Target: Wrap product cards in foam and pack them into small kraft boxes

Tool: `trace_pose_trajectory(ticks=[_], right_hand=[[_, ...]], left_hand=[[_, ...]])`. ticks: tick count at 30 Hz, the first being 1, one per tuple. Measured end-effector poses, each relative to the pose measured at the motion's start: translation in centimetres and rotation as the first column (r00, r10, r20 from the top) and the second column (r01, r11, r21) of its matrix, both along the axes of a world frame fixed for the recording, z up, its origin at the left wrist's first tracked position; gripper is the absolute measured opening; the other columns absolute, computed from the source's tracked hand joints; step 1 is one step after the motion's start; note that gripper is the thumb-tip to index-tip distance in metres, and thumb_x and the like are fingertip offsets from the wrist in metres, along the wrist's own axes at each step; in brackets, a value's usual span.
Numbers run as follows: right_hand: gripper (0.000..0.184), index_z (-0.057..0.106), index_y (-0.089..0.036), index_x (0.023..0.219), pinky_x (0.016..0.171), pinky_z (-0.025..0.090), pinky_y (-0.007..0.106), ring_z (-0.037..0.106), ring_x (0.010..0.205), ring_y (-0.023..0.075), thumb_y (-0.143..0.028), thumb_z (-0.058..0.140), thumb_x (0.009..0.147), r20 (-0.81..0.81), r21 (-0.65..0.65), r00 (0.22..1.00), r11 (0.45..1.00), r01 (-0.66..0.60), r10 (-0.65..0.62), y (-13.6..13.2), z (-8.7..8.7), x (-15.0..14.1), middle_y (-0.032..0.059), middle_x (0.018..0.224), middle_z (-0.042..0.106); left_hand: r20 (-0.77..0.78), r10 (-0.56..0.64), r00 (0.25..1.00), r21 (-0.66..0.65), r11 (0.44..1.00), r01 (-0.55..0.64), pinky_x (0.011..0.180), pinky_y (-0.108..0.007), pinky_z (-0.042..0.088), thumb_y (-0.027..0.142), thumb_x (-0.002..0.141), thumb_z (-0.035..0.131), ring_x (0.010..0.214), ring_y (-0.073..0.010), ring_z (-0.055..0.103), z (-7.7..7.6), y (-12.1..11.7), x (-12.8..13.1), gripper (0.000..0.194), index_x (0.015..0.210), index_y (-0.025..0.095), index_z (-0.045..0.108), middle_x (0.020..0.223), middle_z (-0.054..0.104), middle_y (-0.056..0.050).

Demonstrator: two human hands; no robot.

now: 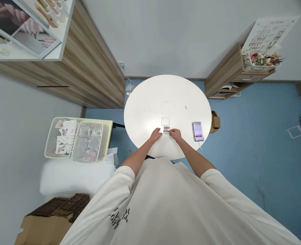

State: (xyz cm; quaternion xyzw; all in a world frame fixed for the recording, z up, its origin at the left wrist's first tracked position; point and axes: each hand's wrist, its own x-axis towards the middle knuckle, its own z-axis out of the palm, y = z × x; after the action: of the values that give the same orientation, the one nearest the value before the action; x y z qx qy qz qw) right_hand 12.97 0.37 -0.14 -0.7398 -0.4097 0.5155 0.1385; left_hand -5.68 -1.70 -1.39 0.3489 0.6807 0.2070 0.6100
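Observation:
A small clear plastic box (166,121) lies with its lid folded back on the white round table (150,95). Two rows of small dark red pieces, which look like false nails (166,128), sit in its near half. My left hand (155,135) is closed at the box's left edge, thumb and fingertips against it. At the lower right corner my right hand (175,133) has its fingers pinched together, touching the box or the nails. Whatever is between those fingertips is too small to make out.
A phone (197,131) with a cable lies at the table's right. Left stand a white basket with cards (63,136) and another with clear boxes (87,141). A wooden cabinet (96,68) borders the table's far left, and a shelf unit (225,73) the far right.

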Motion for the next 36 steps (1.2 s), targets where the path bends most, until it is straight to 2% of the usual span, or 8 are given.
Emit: trace_pose_trajectory(ticks=[7, 17, 24, 29, 33, 36], right_hand=[[0.009, 0.072, -0.021, 0.079, 0.067, 0.048, 0.024, 0.066, 0.078, 0.0164, -0.025, 0.065, 0.075, 0.075, -0.044, 0.995, 0.997, -0.06, 0.064, 0.7, -2.0, -0.8, 0.0018, 0.083, 0.074], [0.006, 0.072, -0.02, 0.071, 0.062, 0.046, 0.024, 0.065, 0.076, 0.0175, -0.018, 0.066, 0.072, 0.119, -0.092, 0.975, 0.98, -0.177, 0.187, 1.6, -1.7, -0.7, 0.0036, 0.079, 0.073], [0.018, 0.074, -0.02, 0.087, 0.077, 0.05, 0.025, 0.068, 0.092, 0.0193, -0.015, 0.07, 0.071, 0.185, -0.047, 0.967, 0.984, -0.171, 0.177, 1.9, -2.2, -0.9, 0.0053, 0.098, 0.076], [0.022, 0.072, -0.02, 0.094, 0.082, 0.051, 0.026, 0.068, 0.094, 0.0183, -0.015, 0.068, 0.073, 0.211, -0.007, 0.964, 0.986, -0.165, 0.162, 1.6, -2.4, -0.7, 0.0043, 0.098, 0.075], [0.019, 0.072, -0.021, 0.093, 0.087, 0.051, 0.028, 0.068, 0.096, 0.0192, -0.016, 0.062, 0.077, 0.199, 0.001, 0.969, 0.988, -0.152, 0.149, 1.5, -2.6, -0.6, 0.004, 0.099, 0.075], [0.028, 0.071, -0.021, 0.104, 0.094, 0.052, 0.03, 0.068, 0.102, 0.0193, -0.018, 0.057, 0.081, 0.143, 0.053, 0.986, 0.994, -0.099, 0.09, 1.9, -2.8, -0.4, 0.005, 0.106, 0.075]], left_hand=[[0.029, -0.058, 0.998, -0.038, 0.998, 0.059, 0.106, -0.037, 0.044, 0.021, 0.08, 0.071, 0.135, -0.0278, 0.053, -0.4, 0.5, -0.4, 0.06, 0.137, 0.019, 0.053, 0.151, 0.051, -0.017], [0.035, -0.108, 0.994, -0.044, 0.993, 0.109, 0.101, -0.035, 0.046, 0.025, 0.081, 0.071, 0.129, -0.0272, 0.056, -0.7, 1.4, -0.7, 0.059, 0.137, 0.019, 0.052, 0.149, 0.052, -0.017], [0.035, -0.127, 0.991, -0.044, 0.991, 0.128, 0.1, -0.034, 0.046, 0.025, 0.081, 0.07, 0.128, -0.0268, 0.057, -0.7, 1.6, -0.8, 0.059, 0.137, 0.019, 0.052, 0.148, 0.053, -0.016], [0.036, -0.127, 0.991, -0.047, 0.991, 0.128, 0.102, -0.034, 0.045, 0.026, 0.081, 0.071, 0.131, -0.027, 0.055, -0.9, 1.6, -0.9, 0.058, 0.136, 0.019, 0.053, 0.149, 0.053, -0.016], [0.014, -0.131, 0.991, -0.053, 0.99, 0.132, 0.101, -0.035, 0.046, 0.027, 0.081, 0.071, 0.129, -0.0275, 0.057, -1.1, 1.6, -1.0, 0.057, 0.134, 0.019, 0.055, 0.147, 0.054, -0.016], [-0.026, -0.122, 0.992, -0.049, 0.991, 0.121, 0.102, -0.036, 0.046, 0.027, 0.08, 0.071, 0.128, -0.0275, 0.058, -1.3, 2.4, -1.1, 0.057, 0.135, 0.02, 0.054, 0.147, 0.054, -0.016]])
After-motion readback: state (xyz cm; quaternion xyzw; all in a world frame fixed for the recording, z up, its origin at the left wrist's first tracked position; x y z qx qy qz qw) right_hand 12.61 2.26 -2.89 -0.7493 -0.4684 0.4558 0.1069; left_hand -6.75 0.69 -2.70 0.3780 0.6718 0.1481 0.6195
